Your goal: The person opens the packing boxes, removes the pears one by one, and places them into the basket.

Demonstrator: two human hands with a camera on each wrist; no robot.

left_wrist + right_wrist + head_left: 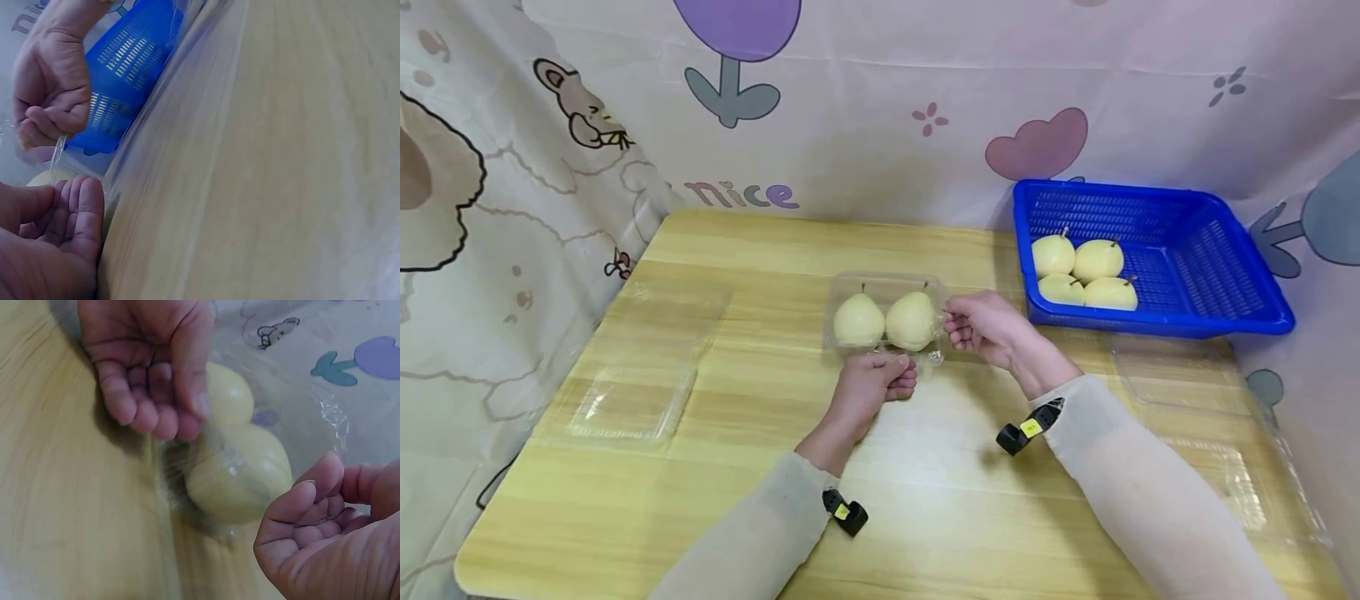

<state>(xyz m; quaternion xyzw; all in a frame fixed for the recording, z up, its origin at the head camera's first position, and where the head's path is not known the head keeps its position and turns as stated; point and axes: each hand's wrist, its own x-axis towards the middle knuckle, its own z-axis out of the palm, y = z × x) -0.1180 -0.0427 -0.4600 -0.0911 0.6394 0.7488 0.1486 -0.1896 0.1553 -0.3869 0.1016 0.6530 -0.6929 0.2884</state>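
Observation:
A clear plastic clamshell box (887, 282) stands mid-table with two pale yellow pears, a left pear (859, 322) and a right pear (912, 323), side by side inside, stems up. My left hand (872, 385) pinches the box's near edge between thumb and curled fingers. At the right side, my right hand (987, 328) pinches the edge of the clear lid; in the right wrist view the raised plastic (334, 419) runs down to these fingertips. The left wrist view has a thin clear plastic strip (58, 156) stretching between both hands.
A blue plastic basket (1195, 321) with several pears at its left end stands at the back right. Clear open clamshells lie flat on the table, one at left (625, 400) and others at right (1210, 467). Printed curtains border the table's back and sides.

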